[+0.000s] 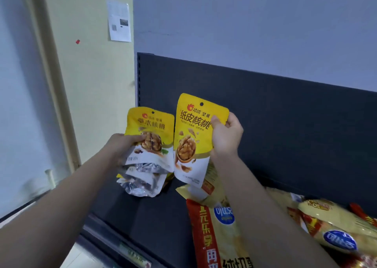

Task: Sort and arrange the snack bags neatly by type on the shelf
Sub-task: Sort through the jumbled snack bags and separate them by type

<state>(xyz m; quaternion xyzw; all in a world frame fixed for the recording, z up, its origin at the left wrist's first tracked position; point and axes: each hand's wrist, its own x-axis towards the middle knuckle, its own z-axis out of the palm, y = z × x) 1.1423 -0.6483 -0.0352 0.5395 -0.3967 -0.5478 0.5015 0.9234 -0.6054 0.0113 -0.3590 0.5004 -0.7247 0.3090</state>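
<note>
My left hand (124, 145) grips a yellow walnut bag (150, 131) at its left side, together with more bags (140, 181) bunched beneath it, their silver undersides showing. My right hand (225, 137) pinches a second yellow walnut bag (193, 137) by its right edge and holds it upright beside the first. Both bags are lifted above the dark shelf (155, 216), in front of its dark back panel (285, 125). Pale yellow chip bags with a red band (212, 233) lie flat on the shelf under my right forearm.
More chip bags (334, 227) are piled at the right end of the shelf. The shelf's front rail with price tags (122, 247) runs along the lower left. A cream wall with a paper notice (120, 21) stands left of the shelf unit.
</note>
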